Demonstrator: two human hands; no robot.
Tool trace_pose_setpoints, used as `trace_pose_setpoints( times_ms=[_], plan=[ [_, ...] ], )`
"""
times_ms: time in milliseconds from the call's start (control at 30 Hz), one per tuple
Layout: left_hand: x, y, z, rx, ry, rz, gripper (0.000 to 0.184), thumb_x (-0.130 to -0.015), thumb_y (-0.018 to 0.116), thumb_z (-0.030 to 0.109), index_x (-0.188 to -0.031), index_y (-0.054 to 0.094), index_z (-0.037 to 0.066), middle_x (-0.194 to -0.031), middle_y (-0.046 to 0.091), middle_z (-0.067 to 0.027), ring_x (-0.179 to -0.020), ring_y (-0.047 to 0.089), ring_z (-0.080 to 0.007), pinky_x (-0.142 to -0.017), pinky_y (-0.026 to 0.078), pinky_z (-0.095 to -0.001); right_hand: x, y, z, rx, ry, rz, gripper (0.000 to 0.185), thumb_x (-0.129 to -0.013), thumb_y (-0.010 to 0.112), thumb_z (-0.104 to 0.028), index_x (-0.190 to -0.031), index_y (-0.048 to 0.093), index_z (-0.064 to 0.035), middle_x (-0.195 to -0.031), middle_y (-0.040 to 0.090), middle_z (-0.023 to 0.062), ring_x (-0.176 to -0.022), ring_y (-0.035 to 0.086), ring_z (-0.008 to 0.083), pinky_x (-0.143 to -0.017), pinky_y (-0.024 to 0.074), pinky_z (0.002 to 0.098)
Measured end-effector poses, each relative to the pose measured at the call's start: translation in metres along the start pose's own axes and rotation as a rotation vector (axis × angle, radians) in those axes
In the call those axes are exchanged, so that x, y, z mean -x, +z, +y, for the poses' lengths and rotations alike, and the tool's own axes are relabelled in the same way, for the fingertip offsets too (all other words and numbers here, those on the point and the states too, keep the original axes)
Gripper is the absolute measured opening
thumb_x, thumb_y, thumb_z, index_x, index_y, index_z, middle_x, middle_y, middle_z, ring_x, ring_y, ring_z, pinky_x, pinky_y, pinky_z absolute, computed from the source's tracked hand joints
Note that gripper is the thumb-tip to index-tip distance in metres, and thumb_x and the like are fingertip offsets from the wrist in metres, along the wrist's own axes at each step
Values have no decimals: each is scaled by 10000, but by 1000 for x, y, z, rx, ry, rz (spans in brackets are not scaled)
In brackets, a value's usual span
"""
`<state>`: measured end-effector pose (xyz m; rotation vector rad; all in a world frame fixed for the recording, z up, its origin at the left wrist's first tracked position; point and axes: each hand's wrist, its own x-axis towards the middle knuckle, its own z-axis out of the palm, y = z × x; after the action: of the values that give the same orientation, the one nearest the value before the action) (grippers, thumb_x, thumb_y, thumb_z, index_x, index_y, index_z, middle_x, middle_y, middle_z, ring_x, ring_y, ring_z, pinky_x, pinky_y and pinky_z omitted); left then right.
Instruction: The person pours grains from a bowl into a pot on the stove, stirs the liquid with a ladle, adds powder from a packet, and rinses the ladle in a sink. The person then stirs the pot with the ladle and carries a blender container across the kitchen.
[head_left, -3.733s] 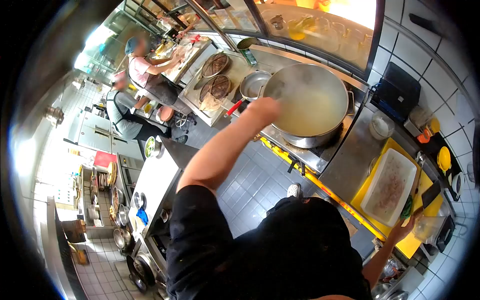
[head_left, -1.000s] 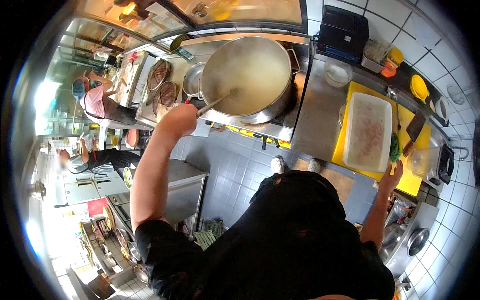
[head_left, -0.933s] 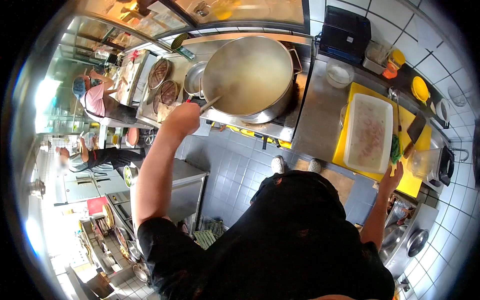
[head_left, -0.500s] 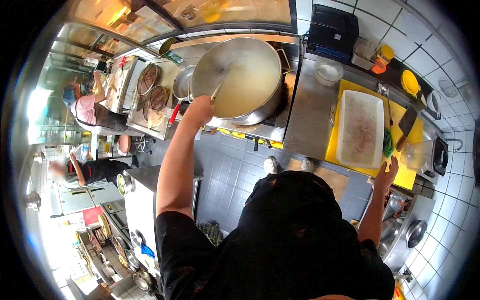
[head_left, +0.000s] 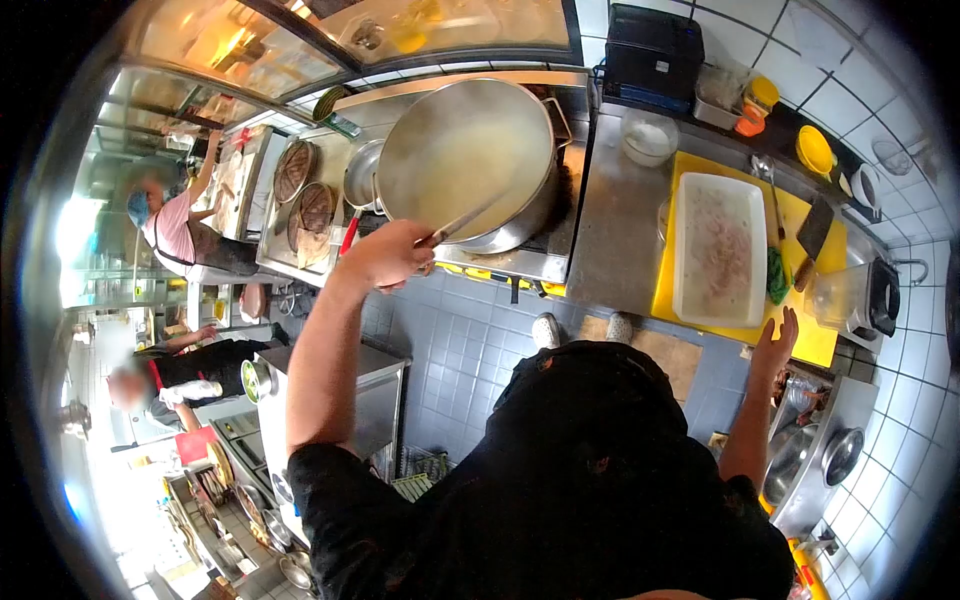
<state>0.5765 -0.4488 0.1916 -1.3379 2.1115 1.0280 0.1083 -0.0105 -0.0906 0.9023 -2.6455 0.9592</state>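
Observation:
My left hand [head_left: 390,254] is closed round the handle of a long stirring tool [head_left: 472,214] at the near rim of a large steaming pot [head_left: 548,165]. The tool's far end dips into the cloudy, pale liquid and is hidden. My right hand [head_left: 776,342] is open with its fingers spread, near the front edge of a yellow cutting board [head_left: 822,345]. On that board sits a white tray [head_left: 686,300] with pinkish bits in it. Beside the tray are a bunch of greens [head_left: 776,276], a cleaver [head_left: 815,226] and a ladle [head_left: 764,170].
A small pan [head_left: 361,172] with a red handle stands left of the pot. Two dark round baskets [head_left: 294,170] lie farther left. A glass bowl [head_left: 648,138] and a clear container [head_left: 838,298] flank the board. Two people [head_left: 178,228] [head_left: 205,380] stand at the far left.
The tool has swung from pointing up into the pot to lying slantwise toward the right. My left hand has moved slightly down and left. One co-worker has turned and bent an arm.

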Motion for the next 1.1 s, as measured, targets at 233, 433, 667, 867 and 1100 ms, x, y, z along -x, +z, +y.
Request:
trace_pose_setpoints(
  times_ms=[233, 433, 667, 867, 1100],
  plan=[
    [28, -46, -31, -360, -132, -9, 295, -903, 600, 168, -1172, 685, 83, -685, 626, -111, -530, 612, -209, -482, 491, -365, -9, 3, 3, -29, -50, -2, 394, -946, 616, -63, -1333, 566, -6, -1397, 522, 216, -1299, 494, 381, -1083, 423, 459],
    [-6, -45, -78, -659, -60, 304, 194, -826, 564, 82, -909, 718, -2, -934, 697, -251, -891, 683, -425, -795, 544, -491, -12, 4, -2, -1, -42, -7, 404, -960, 606, -56, -1359, 546, -28, -1406, 516, 187, -1280, 516, 345, -1018, 488, 431],
    [-74, -12, -84, -353, -4, 416, 251, -863, 548, 118, -1023, 666, -36, -929, 686, -271, -778, 689, -429, -594, 560, -494, -4, 10, 3, -39, -3, -32, 429, -944, 622, -57, -1365, 540, -30, -1399, 516, 209, -1299, 499, 367, -1022, 488, 445],
    [-75, 10, -25, 16, -38, 287, 235, -954, 534, 175, -1027, 634, -24, -693, 630, -148, -475, 590, -244, -374, 465, -362, -3, 7, -6, -75, -9, 4, 399, -941, 625, -39, -1335, 558, -30, -1383, 530, 206, -1284, 515, 371, -1027, 489, 434],
    [-25, 9, -17, -93, 228, 91, 124, -951, 550, 118, -879, 575, 20, -551, 494, -48, -373, 483, -135, -348, 361, -333, -3, 7, 7, 25, -44, 57, 364, -914, 635, -68, -1273, 592, -22, -1348, 567, 201, -1278, 512, 382, -1108, 395, 463]
  ],
)
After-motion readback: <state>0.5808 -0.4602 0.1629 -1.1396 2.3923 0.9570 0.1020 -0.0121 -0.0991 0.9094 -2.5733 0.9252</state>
